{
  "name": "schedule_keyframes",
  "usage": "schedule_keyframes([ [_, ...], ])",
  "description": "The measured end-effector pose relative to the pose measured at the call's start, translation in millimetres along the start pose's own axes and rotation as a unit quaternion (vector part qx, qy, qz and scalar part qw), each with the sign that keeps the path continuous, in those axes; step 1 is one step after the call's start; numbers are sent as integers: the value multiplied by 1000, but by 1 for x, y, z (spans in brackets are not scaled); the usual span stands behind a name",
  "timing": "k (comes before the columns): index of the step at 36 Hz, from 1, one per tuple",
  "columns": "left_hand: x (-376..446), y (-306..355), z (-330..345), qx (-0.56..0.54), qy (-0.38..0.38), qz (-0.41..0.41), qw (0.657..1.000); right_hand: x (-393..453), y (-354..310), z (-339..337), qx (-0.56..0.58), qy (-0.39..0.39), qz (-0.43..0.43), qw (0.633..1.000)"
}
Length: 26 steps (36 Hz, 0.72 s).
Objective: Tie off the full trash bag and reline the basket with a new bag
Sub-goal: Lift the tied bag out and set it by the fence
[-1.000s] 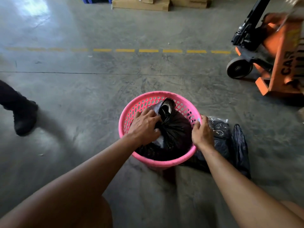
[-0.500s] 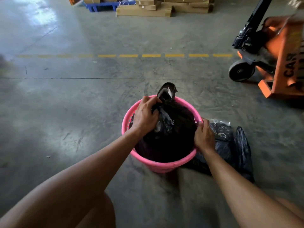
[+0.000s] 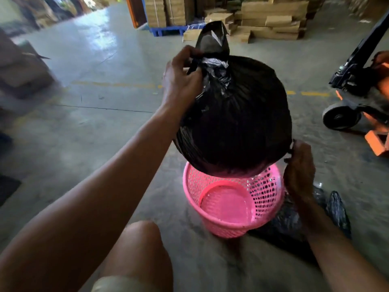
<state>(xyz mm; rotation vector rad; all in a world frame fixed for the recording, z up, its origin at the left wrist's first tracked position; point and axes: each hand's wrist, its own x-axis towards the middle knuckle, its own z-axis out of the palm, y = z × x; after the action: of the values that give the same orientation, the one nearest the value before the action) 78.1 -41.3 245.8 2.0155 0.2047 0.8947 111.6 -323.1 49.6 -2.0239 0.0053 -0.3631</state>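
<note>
The full black trash bag (image 3: 233, 123), its neck tied in a knot, hangs in the air just above the pink mesh basket (image 3: 212, 223). My left hand (image 3: 181, 79) is shut on the bag's neck right at the knot and carries it. The basket stands on the floor, and its bare pink bottom shows. My right hand (image 3: 299, 171) is by the basket's right rim, fingertips against the bag's lower right side; its grip is unclear. A pack of black new bags (image 3: 336, 207) lies on the floor right of the basket, partly hidden by my right arm.
An orange pallet jack (image 3: 357, 95) stands at the right. Stacked cardboard (image 3: 271, 20) and a blue pallet (image 3: 168, 30) lie at the back. A cardboard box (image 3: 21, 70) sits at the left. My knee (image 3: 136, 249) is near the basket on the concrete floor.
My left hand has lifted the tied bag up out of the basket, which now shows its bare inside. The view has tilted upward.
</note>
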Motion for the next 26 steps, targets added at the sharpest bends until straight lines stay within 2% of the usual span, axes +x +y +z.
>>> schedule_keyframes([
  [2, 4, 2, -19, -2, 30, -8, 1000, 4, -40, 4, 23, -18, -52, 998],
  [6, 3, 0, -62, 5, 96, -25, 995, 18, -91, 34, 6, -143, -112, 983],
  [9, -6, 1, -91, 1, 142, -38, 989, 22, -111, 68, 40, -238, -48, 969],
  [12, -24, -10, -114, 13, 171, -66, 983, 11, -138, 99, 121, -342, 18, 932],
  [17, -67, -50, -168, 73, 239, -115, 961, -31, -177, 162, 163, -477, 37, 863],
  [26, -170, -108, -225, 72, 278, -230, 930, -122, -169, 250, 92, -575, 72, 810],
])
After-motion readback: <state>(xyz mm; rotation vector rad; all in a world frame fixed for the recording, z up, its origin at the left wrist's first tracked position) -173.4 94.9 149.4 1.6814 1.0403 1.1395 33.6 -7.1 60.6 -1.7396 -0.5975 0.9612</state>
